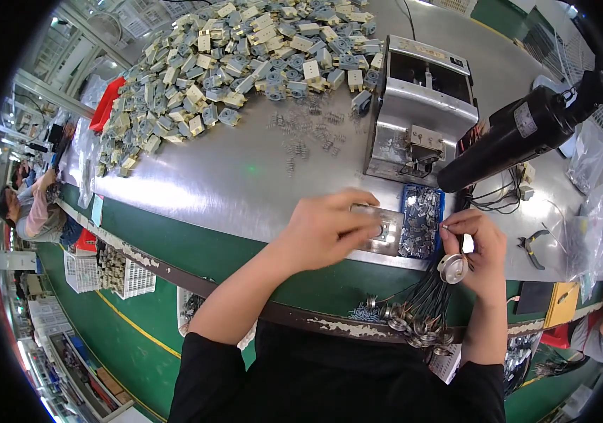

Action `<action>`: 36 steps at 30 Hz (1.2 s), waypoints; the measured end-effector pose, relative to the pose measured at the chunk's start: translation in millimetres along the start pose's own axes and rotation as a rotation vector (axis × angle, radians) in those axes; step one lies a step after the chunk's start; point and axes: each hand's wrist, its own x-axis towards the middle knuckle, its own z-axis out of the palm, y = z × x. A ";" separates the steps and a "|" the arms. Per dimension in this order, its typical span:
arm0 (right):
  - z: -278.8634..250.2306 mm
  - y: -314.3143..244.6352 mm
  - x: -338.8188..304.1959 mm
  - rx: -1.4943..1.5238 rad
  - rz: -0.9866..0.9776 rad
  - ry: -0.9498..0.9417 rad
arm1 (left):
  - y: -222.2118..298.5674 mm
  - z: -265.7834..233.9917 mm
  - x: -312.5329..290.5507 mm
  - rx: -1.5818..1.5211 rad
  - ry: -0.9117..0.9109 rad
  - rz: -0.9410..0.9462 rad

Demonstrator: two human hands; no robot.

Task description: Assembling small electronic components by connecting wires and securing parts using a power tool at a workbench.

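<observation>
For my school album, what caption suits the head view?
Left hand at a metal block, right hand holding a metal disc.

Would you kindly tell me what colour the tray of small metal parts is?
The tray is blue, seen best in the head view.

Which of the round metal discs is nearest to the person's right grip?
The single silvery disc at the right grip; the other discs cluster lower in the picture.

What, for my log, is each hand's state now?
Left hand: blurred at metal block; cannot tell.
Right hand: closed on tiny piece; round metal disc alongside.
</observation>
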 end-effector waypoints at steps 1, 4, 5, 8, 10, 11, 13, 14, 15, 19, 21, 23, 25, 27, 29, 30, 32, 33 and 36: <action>0.1 1.7 -2.6 0.026 0.036 0.005 | -6.2 0.1 1.5 -0.022 0.098 -0.101; 0.2 -5.5 -1.1 -0.006 0.067 -0.002 | -16.1 -7.6 16.6 0.081 0.162 -0.259; -0.7 -9.3 2.4 -0.058 0.053 -0.016 | -17.7 -12.1 22.0 0.216 0.132 -0.318; -6.5 -11.7 5.8 -0.073 -0.004 -0.129 | -29.1 -11.3 28.4 0.329 -0.016 -0.326; -3.6 -13.9 9.9 -0.058 -0.020 -0.107 | -33.9 -11.3 31.2 0.343 -0.048 -0.310; -2.6 -14.4 10.2 -0.043 -0.027 -0.084 | -34.7 -9.7 31.2 0.354 -0.086 -0.294; -6.0 -10.7 11.4 -0.027 -0.050 -0.123 | -32.9 -12.9 26.8 0.352 -0.055 -0.250; -7.3 -9.0 12.5 -0.011 -0.077 -0.159 | -31.1 -16.4 24.4 0.352 -0.021 -0.206; -7.8 -8.9 13.2 -0.012 -0.069 -0.160 | -25.3 -23.0 23.4 0.346 -0.026 -0.205; -9.9 -13.4 22.2 0.110 -0.056 -0.272 | -14.2 -23.6 2.7 -0.471 -0.072 -0.439; -9.6 -15.6 23.9 0.252 -0.078 -0.348 | -10.9 -16.5 -2.6 -0.659 -0.020 -0.441; -9.8 -17.2 30.5 0.395 -0.051 -0.409 | -5.0 -9.0 -1.4 -0.762 0.072 -0.496; -10.2 -20.6 33.1 0.538 -0.022 -0.469 | -4.5 -6.8 -2.3 -0.735 0.046 -0.490; -10.2 -24.8 33.5 0.586 0.163 -0.473 | -4.1 -5.1 -2.5 -0.709 0.020 -0.483; -13.2 -26.1 33.0 0.598 0.208 -0.499 | -2.4 -4.3 -2.1 -0.634 -0.066 -0.544; -14.7 -25.9 32.1 0.612 0.251 -0.523 | -5.1 -1.6 -3.5 -0.635 -0.063 -0.546; -15.2 -19.9 22.7 0.679 0.336 -0.508 | -12.8 5.6 -5.2 -0.467 0.019 -0.209; -13.5 -16.4 18.6 0.746 0.422 -0.489 | -13.5 7.1 -5.1 -0.469 0.020 -0.209; -5.3 -8.1 13.6 0.904 0.430 -0.366 | -12.9 7.6 -1.5 -0.462 0.008 -0.174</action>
